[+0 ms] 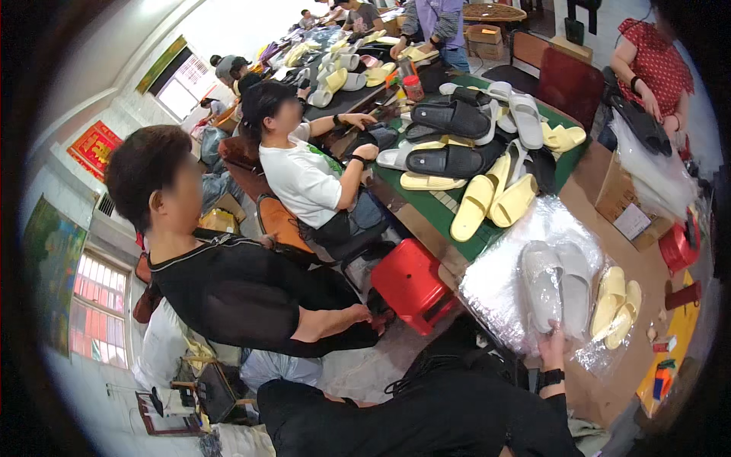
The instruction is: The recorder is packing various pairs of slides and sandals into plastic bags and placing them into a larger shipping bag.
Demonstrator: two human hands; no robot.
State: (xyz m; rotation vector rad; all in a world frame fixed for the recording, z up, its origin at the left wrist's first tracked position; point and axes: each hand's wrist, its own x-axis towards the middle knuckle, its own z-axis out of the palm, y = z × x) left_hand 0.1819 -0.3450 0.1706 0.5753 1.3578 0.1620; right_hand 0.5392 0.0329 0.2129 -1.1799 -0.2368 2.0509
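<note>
at the packing table, our one visible hand [552, 339] pinched the grey slippers [556, 286] on slick clear bags [495, 282]; we judged they could slide; the other hand stayed unseen.

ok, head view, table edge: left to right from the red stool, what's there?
Red stool → grey slipper pair in clear plastic, one hand at its near end → bagged yellow slipper pair → red cup.
</note>
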